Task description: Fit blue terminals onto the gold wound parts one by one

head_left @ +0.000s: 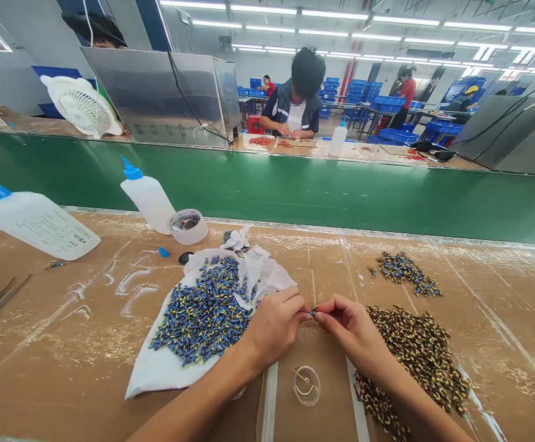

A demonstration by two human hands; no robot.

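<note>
My left hand (276, 325) and my right hand (352, 328) meet over the brown cardboard bench (87, 344), fingertips pinched together on one small blue part (312, 312) between them. To the left lies a heap of several small blue and yellow parts (205, 313) on a white sheet (156, 368). Under my right forearm spreads a heap of brown and yellow parts (421, 356). A smaller cluster of blue parts (405, 270) lies further back on the right. A small clear dish (306, 385) sits between my forearms.
Two white squeeze bottles with blue caps (147, 199) (37, 224) and a tape roll (188, 226) stand at the back left. A green conveyor belt (295, 190) runs behind the bench. Across it a person (297, 98) works at another bench. A white fan (80, 105) stands far left.
</note>
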